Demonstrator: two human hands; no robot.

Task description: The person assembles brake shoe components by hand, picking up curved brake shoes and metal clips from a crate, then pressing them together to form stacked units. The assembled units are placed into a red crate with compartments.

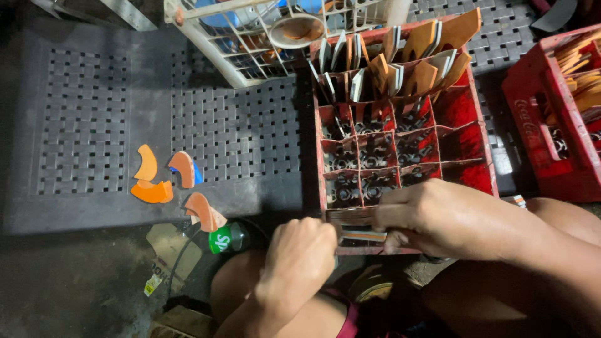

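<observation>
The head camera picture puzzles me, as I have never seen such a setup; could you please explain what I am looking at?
The camera sits on a person's head and looks down at their own bare hands and knees. The left hand is a closed fist at the near edge of a red crate. The right hand pinches a flat thin piece there; what the left fist holds is hidden. The crate has dividers, with curved orange and white pieces standing in its far cells. On the dark woven bench lie four loose orange pieces. A green bottle lies below them, a second red crate stands at the right, and a white basket sits behind.
</observation>
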